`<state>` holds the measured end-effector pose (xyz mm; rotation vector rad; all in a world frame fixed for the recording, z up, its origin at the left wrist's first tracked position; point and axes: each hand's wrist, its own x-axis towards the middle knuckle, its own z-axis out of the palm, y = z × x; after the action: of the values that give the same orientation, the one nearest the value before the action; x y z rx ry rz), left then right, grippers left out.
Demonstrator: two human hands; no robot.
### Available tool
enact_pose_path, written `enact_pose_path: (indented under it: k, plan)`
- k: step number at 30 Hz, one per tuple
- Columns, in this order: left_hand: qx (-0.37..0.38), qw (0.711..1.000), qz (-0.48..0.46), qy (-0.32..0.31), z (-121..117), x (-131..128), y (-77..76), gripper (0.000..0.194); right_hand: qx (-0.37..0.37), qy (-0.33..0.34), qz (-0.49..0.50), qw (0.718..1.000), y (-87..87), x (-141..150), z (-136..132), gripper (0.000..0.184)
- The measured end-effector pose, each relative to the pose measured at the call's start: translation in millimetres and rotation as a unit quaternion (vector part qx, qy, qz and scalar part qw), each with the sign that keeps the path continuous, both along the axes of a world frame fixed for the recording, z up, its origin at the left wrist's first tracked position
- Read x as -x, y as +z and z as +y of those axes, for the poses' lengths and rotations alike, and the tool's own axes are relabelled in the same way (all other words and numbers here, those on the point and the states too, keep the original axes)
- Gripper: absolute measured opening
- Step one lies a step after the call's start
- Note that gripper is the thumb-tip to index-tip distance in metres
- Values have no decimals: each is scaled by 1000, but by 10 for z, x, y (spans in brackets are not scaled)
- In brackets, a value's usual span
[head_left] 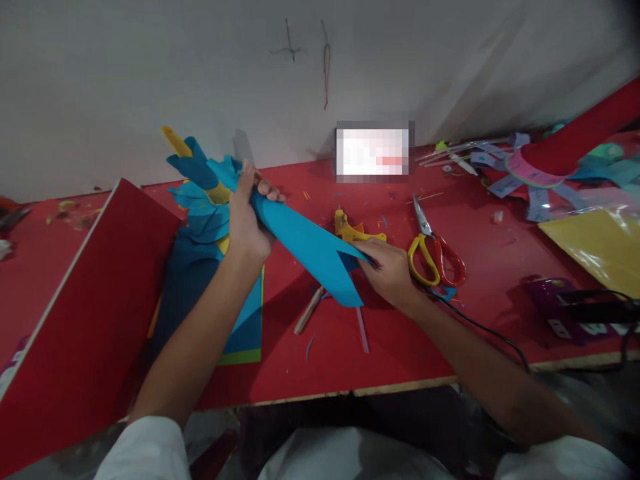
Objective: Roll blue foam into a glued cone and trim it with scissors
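Note:
A long piece of blue craft paper (305,243), partly curled and with a notched near end, stretches between my two hands. My left hand (250,210) wraps round its upper end. With fingers closed, my right hand (387,270) pinches a pointed tip at the lower right. Beyond my left hand, blue and yellow paper flowers (203,213) stand; whether the held paper joins them is hidden by my hand. Just behind my right hand lies a yellow glue gun (350,228). Scissors (430,247) with one yellow and one red handle rest to its right.
A red board (95,293) leans up at the left, beside stacked blue sheets (245,340). A wooden stick (309,311) and a clear glue stick (363,330) lie in front. A black cord (485,327) crosses the red table (320,373). Yellow wrapped sheets (595,250) lie right.

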<state>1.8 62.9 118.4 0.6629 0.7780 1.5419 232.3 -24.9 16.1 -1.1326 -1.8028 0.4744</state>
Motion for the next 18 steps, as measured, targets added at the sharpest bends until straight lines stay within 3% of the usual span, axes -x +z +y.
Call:
enact_pose_path:
  k: [6,10,14,18]
  plan:
    - [13,1000,-3,-13,-12,-31,-38,35,13,-4,-15,1000,29,7,-38,27]
    - [-5,999,-15,-39,17,22,-63,34,13,42,2,999,79,16,-41,31]
    - [10,998,-27,-58,30,60,-15,35,80,201,57,975,180,-2,-35,62]
    - [65,993,-58,-80,11,47,56,32,207,376,154,890,208,-17,-28,84]
